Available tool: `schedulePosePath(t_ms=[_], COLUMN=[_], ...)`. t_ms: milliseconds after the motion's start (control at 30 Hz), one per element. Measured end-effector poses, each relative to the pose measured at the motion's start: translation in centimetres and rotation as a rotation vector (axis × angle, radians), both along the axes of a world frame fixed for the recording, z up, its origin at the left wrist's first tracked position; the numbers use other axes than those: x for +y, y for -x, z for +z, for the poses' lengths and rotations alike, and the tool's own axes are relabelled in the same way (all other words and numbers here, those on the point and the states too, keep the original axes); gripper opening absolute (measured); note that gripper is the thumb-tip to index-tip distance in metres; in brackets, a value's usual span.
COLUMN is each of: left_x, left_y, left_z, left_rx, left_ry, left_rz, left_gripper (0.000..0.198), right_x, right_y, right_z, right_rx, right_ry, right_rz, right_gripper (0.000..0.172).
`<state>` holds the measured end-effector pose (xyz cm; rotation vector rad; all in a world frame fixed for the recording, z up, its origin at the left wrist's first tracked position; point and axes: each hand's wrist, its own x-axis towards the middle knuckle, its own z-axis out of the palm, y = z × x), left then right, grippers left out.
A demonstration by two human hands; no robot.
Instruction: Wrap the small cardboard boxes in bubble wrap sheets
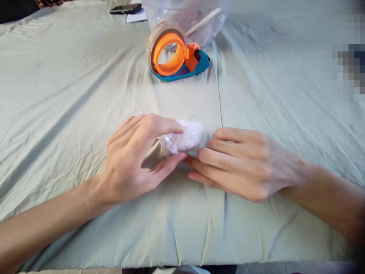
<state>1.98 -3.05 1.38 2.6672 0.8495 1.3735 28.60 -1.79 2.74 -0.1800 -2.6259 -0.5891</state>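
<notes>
head view: left hand pinches crumpled plastic; right hand beside it, grip unclear.

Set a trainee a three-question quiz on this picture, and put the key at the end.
1. True or false: the orange-and-blue plastic tape dispenser is farther from the person than the crumpled translucent plastic bundle.

2. Multiple choice: where in the view does the dark rectangular phone lie?
A) Between the two hands
B) At the upper left, left of the dispenser
C) At the lower right corner

3. Fill in the blank: the thumb and forefinger of the ____ hand are spread around the bundle.

Key: 1. True. 2. B. 3. Left; the left hand has its forefinger on the far side and its thumb on the near side.
</notes>
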Motion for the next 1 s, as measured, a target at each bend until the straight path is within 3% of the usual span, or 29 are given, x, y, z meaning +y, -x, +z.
schedulePosePath(t_ms=[100,233,300,400,500,633,733,833,933,1000], left_x=[0.4,0.5,0.5,0.5,0.4,0.2,0.1,0.0,-0.1,-0.2], left_y=[-0.4,-0.6,-0.6,-0.5,-0.3,0.1,0.5,0.8,1.0,0.9], left_z=[-0.1,0.0,-0.1,-0.5,-0.8,-0.7,-0.4,-0.2,-0.3,-0.4], left_rx=[0.060,0.047,0.015,-0.066,-0.117,-0.019,0.141,0.223,0.238,0.240], left_ry=[-0.071,-0.026,0.013,0.149,0.246,0.124,-0.103,-0.283,-0.354,-0.369], left_rz=[0.006,-0.036,-0.084,-0.129,-0.111,-0.036,0.078,0.149,0.133,0.112], left_gripper=[0.035,0.040,0.042,0.047,0.048,0.034,0.022,0.024,0.017,0.014], right_x=[-0.3,-0.3,0.1,0.7,0.7,0.1,-0.4,-0.8,-1.0,-0.9], right_y=[-0.4,-0.3,0.2,0.9,1.3,1.5,1.6,1.6,1.5,1.5], right_z=[-0.6,-1.1,-1.3,-1.8,-2.5,-3.0,-3.0,-2.7,-2.4,-2.3], right_rx=[0.097,0.481,0.605,0.564,0.564,0.671,0.703,0.637,0.579,0.581], right_ry=[0.091,0.216,0.292,0.511,0.670,0.765,0.765,0.604,0.417,0.443], right_rz=[-0.001,-0.112,-0.148,-0.122,-0.104,-0.103,-0.143,-0.221,-0.222,-0.200], right_gripper=[0.039,0.021,0.035,0.050,0.046,0.031,0.017,0.015,0.016,0.012])
